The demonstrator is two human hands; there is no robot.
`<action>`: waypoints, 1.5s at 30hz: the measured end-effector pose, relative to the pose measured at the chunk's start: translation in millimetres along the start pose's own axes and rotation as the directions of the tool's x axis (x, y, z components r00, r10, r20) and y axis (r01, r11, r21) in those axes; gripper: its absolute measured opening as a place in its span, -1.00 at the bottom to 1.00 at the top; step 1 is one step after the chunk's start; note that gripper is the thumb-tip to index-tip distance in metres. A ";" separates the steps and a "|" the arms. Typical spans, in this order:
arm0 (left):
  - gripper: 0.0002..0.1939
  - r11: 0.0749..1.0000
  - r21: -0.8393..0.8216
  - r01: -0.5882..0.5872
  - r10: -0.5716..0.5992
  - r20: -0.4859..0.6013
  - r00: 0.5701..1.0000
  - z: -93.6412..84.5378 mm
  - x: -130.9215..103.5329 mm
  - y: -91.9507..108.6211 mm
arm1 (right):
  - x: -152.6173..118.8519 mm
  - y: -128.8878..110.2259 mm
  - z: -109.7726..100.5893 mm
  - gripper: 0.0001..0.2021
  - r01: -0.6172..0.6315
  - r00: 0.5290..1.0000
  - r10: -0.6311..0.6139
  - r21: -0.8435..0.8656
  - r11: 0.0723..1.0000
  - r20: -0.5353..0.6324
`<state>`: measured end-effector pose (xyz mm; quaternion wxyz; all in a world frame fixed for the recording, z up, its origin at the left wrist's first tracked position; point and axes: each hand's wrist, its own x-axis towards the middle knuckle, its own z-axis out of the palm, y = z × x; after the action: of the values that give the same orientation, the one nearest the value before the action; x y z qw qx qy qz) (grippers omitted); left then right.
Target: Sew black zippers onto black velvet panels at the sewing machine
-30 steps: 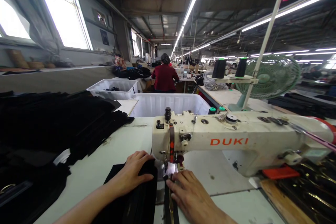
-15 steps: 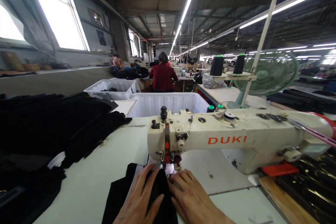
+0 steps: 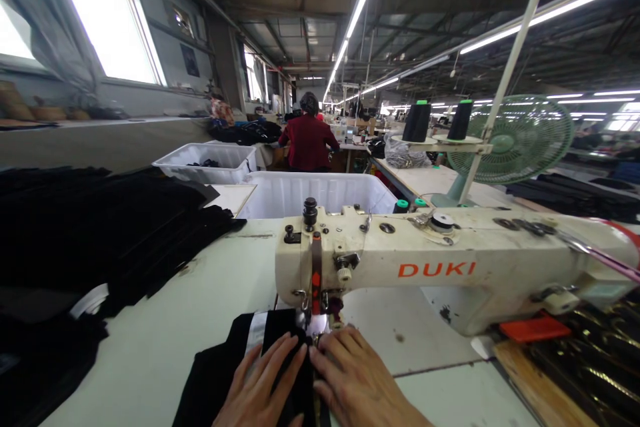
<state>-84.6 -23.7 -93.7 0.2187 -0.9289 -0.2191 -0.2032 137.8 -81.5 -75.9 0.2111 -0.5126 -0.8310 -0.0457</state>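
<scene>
Black fabric (image 3: 280, 347) is pressed flat at the worktop's (image 3: 165, 347) near edge by left hand (image 3: 260, 383) and right hand (image 3: 350, 380), grips spread open, nothing clasped, beneath the sewing machine (image 3: 440, 267)

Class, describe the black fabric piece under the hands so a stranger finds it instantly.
Start at the cream sewing machine. Below its needle end, the black fabric piece lies flat under the left hand and right hand. Unlike the heaped black stack, it shows a white strip.

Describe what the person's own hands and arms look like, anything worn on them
Both hands are bare: no gloves, and no rings or wristbands that can be seen. The left hand and the right hand show only as far as the wrists before the picture's bottom edge cuts them off. No sleeve or cuff shows on either; the forearms are out of view.
</scene>
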 end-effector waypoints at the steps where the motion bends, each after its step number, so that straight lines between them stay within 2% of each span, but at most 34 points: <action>1: -0.38 1.000 -0.001 -0.020 0.020 -0.015 1.000 0.2 1.7 -0.6 | -0.4 0.2 -0.1 -0.63 0.003 1.000 -0.003 -0.003 1.000 0.007; 4: -0.33 0.998 -0.048 -0.051 0.050 -0.023 0.998 0.1 4.3 -2.0 | -0.8 0.6 -0.3 -0.62 0.000 1.000 0.001 -0.004 1.000 0.019; 8: -0.26 0.990 -0.134 -0.033 0.032 -0.010 0.999 -1.4 4.0 -2.9 | -0.3 0.5 1.4 -0.65 -0.009 1.000 0.009 0.007 1.000 -0.012; 14: -0.26 0.988 -0.145 -0.044 0.045 0.007 0.999 0.4 6.9 -3.7 | 0.6 1.5 3.3 -0.64 0.009 1.000 -0.008 0.015 1.000 -0.021; 19: -0.21 0.982 -0.187 -0.007 0.009 0.009 1.000 -7.2 10.2 -3.5 | 0.1 1.3 1.0 -0.64 0.017 1.000 -0.017 0.023 1.000 0.005; 21: -0.20 0.979 -0.205 0.009 -0.004 0.026 1.000 -10.3 11.5 -3.6 | -1.3 1.1 1.9 -0.67 0.010 1.000 -0.009 0.041 0.999 -0.020; 26: -0.31 0.991 -0.136 -0.015 0.026 0.076 0.997 -7.8 11.1 -3.6 | -4.3 1.8 7.3 -0.71 0.012 0.995 -0.007 0.050 0.999 -0.104; 34: -0.28 0.995 -0.098 -0.023 0.034 0.104 0.994 -8.3 10.5 -2.4 | -2.0 1.4 2.3 -0.71 0.042 0.994 -0.036 0.058 0.997 -0.106; 38: -0.30 0.992 -0.123 -0.011 0.025 0.108 0.994 -10.5 12.4 -3.1 | -2.4 1.3 0.2 -0.68 -0.007 0.996 0.017 0.108 0.994 -0.087; 41: -0.30 0.993 -0.115 -0.001 0.013 0.098 0.995 -7.3 12.3 -4.9 | -1.2 3.4 4.4 -0.63 -0.044 0.996 0.050 0.083 0.996 -0.069; 45: -0.28 0.994 -0.112 0.009 -0.002 0.062 0.998 -10.3 20.0 -11.1 | 5.1 8.1 11.3 -0.62 -0.017 0.995 0.018 0.012 1.000 -0.100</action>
<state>-76.5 -13.5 -72.3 0.1588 -0.9450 -0.2165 -0.1869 139.5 -70.1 -85.3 0.2559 -0.5156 -0.8151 -0.0650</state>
